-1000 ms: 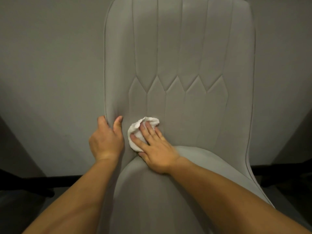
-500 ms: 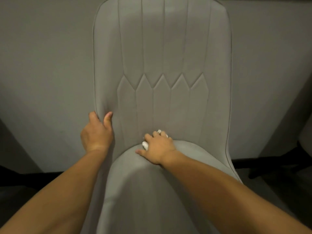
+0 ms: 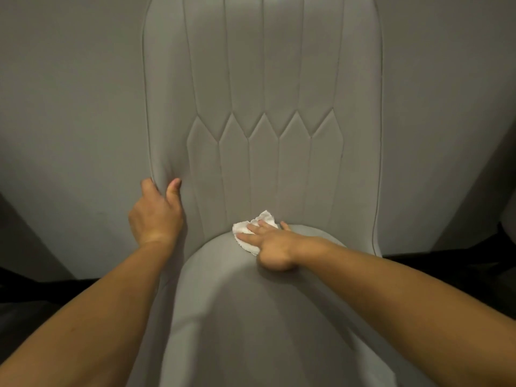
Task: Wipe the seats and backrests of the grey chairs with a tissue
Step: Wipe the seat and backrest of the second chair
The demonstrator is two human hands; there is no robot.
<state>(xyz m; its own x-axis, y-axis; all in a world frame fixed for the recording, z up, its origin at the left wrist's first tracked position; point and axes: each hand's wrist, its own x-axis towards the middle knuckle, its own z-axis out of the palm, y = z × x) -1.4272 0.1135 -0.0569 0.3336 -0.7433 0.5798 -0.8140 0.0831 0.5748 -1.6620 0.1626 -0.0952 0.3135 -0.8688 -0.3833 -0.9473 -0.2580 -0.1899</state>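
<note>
A grey upholstered chair fills the view, its stitched backrest point(image 3: 262, 107) upright and its seat point(image 3: 251, 317) running toward me. My left hand point(image 3: 156, 216) grips the backrest's left edge low down, thumb on the front face. My right hand point(image 3: 273, 244) lies flat at the crease where seat meets backrest, pressing a crumpled white tissue point(image 3: 248, 233) onto the back of the seat. Part of the tissue sticks out to the left of and above the fingers.
A plain grey wall point(image 3: 69, 107) stands right behind the chair. Dark floor point(image 3: 446, 272) shows low at both sides. A pale curved shape point(image 3: 509, 213), possibly another chair, is cut off at the right edge.
My right hand slid the tissue down from the lower backrest to the seat crease and toward the right. The left hand kept its grip on the backrest edge.
</note>
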